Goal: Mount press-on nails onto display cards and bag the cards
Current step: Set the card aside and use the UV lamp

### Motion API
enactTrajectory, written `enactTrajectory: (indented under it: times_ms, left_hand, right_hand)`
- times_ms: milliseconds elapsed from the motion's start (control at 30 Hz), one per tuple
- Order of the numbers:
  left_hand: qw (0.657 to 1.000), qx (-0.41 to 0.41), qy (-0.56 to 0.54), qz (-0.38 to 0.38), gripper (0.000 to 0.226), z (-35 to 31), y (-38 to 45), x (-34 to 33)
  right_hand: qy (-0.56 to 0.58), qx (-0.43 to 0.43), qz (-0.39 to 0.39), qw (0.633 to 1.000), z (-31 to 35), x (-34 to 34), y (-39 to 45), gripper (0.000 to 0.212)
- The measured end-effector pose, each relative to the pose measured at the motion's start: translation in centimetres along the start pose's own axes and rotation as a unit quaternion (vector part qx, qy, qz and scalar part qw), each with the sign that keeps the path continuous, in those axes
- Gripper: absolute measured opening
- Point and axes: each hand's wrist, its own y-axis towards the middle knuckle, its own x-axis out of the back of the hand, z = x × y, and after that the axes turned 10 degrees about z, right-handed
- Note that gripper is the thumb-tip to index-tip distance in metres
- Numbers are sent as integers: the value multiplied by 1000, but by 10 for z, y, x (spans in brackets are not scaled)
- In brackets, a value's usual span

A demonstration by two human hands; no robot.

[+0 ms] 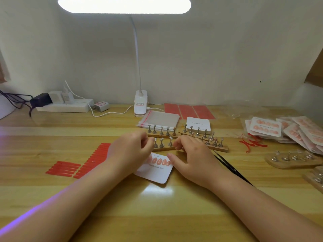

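- White rounded-corner paper display card [154,173]: one, flat on the yellow wooden tabletop [157,215], tilted; taken as the landmark here.
- Peach-pink almond-shaped press-on nails [159,161]: a row along the card's far edge, about five in view, the left end of the row hidden by the left hand.
- Left hand [130,151]: over the card's far left corner, fingers curled inward; whether they pinch anything cannot be told.
- Right hand [192,154]: at the card's far right edge, fingers loosely bent, thumb tip just beside the last nail of the row; no clear grip on anything.
- Wooden strips with silver metal nail-holder pegs [163,144]: four rows beyond the card, more to its far right.
- Black slim tweezers [230,167]: one, right of the card.
- Red adhesive tab strips [83,163]: two groups, left of the card.
- Clear plastic resealable bags [160,119]: one stack, beyond the card.
- Bagged finished nail cards [286,131]: a heap far right of the card, count unclear.
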Motion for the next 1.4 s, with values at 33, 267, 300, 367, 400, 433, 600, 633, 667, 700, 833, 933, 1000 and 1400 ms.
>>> enactTrajectory:
  times_ms: [33,267,300,367,400,433,600,633,667,700,833,933,1000,1400]
  left_hand:
    - [1000,-1,2,-3,31,1,0,-1]
    - [1000,-4,-5,13,21,7,-6,-2]
    - [1000,-7,-2,15,20,7,-6,-2]
    - [1000,-7,6,20,16,6,-8,-3]
    - [1000,-7,10,22,16,6,-9,-4]
    - [1000,-9,16,24,16,6,-10,-4]
    - [999,-17,40,30,27,7,-10,-5]
    - [998,-16,43,35,30,7,-10,-6]
    - [998,-14,45,40,33,8,-10,-6]
    - [998,-13,49,46,36,8,-9,-7]
    - [993,-22,90,70,46,8,-8,-11]
    - [990,-24,110,90,55,8,-7,-13]
    - [987,-23,120,106,60,8,-7,-15]
    - [987,-14,134,86,55,6,12,8]
  right_hand:
    - [4,-1,1,1000,0,0,0,25]
    - [21,-5,28,999,-2,2,-4,30]
    - [22,-2,33,999,-2,3,-5,34]
    - [23,5,40,999,-1,5,-7,43]
    - [19,8,43,999,0,6,-8,47]
    - [13,8,45,999,1,6,-8,50]
    - [-24,18,62,998,2,5,-10,57]
    - [-24,20,63,997,2,5,-11,57]
    - [-24,21,65,997,2,6,-11,57]
    - [-25,22,67,997,1,6,-11,57]
    - [-25,26,76,996,0,6,-10,47]
    - [-14,26,71,997,-1,5,-9,32]
    - [-4,26,60,998,-1,4,-9,26]
    - [-8,-4,54,999,3,5,-3,19]
